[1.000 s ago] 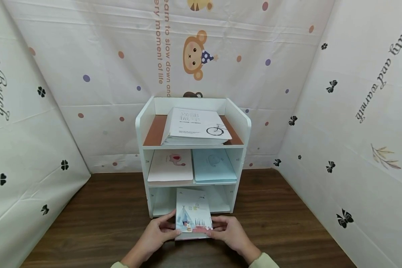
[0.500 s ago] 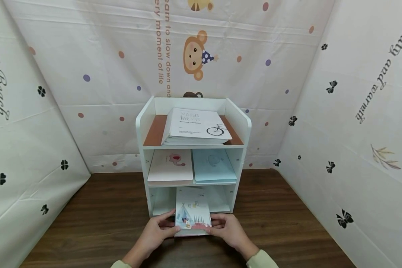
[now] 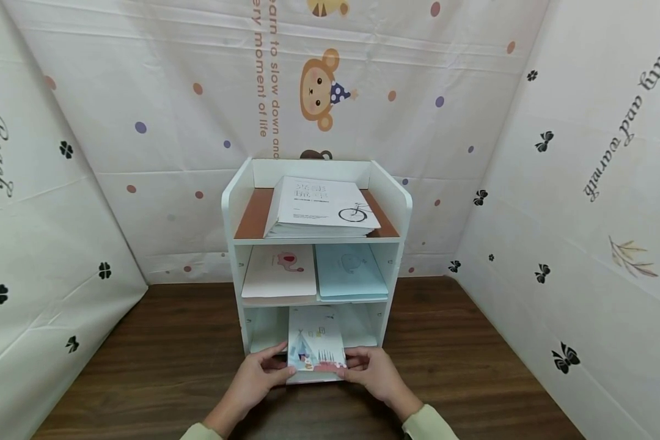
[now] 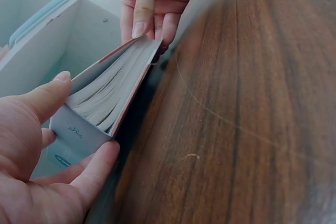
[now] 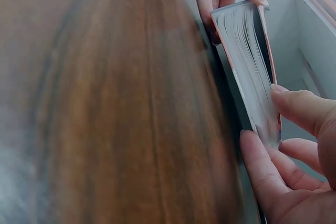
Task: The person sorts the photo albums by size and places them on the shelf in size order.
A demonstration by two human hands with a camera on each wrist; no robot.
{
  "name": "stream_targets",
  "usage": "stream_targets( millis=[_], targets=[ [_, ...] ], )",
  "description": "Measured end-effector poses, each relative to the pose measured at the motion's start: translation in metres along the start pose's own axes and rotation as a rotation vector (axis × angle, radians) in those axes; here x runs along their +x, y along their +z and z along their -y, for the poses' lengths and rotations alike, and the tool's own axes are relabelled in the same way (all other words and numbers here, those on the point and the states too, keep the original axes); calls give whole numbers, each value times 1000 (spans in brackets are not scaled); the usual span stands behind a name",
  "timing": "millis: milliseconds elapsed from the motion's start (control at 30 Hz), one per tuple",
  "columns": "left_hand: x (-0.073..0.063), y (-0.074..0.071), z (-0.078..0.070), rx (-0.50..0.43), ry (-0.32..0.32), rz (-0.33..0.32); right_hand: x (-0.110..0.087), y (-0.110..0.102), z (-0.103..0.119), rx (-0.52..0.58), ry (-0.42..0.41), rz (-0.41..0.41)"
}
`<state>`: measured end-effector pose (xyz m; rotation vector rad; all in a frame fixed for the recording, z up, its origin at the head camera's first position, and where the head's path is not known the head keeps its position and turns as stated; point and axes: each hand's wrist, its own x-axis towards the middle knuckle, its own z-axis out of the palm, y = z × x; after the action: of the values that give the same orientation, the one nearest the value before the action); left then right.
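Note:
Between both hands is a thick book [image 3: 316, 342] with a tent picture on its pale cover. Its far part lies inside the bottom compartment of a white shelf unit [image 3: 228, 211]; the near end sticks out. My left hand [image 3: 260, 370] grips the left edge, thumb on the cover and fingers below, as the left wrist view shows along the spine [image 4: 79, 135]. On the other side my right hand [image 3: 375, 374] pinches the right edge. The right wrist view shows the page block [image 5: 244, 51] facing me, with the thumb on the upper cover.
White books [image 3: 324, 205] are stacked on the unit's top tier. The middle tier holds a pink-white book [image 3: 279, 275] and a light blue book [image 3: 352, 274]. Brown wooden tabletop [image 3: 462, 360] surrounds the unit, with printed cloth walls [image 3: 170, 153] behind and at the sides.
Both hands have moved slightly forward with the book, so it sits a little deeper in the bottom compartment. The grip looks the same.

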<state>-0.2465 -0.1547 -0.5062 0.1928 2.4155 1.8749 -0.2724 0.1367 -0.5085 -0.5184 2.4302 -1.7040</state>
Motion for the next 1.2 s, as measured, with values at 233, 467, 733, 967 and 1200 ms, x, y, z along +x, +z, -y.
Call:
stream_targets(
  millis=[233, 467, 733, 967, 1200],
  targets=[
    [2, 1, 0, 15, -3, -20, 2, -1, 0, -8, 28, 4],
    [5, 0, -2, 52, -22, -41, 5, -1, 3, -36, 61, 5],
    [10, 0, -1, 59, -23, -43, 9, -2, 2, -27, 65, -8],
    [12, 1, -1, -22, -17, -22, 14, -2, -3, 5, 62, -19],
    [16, 2, 3, -53, -4, -38, 18, -3, -8, 78, 70, -28]
  ],
)
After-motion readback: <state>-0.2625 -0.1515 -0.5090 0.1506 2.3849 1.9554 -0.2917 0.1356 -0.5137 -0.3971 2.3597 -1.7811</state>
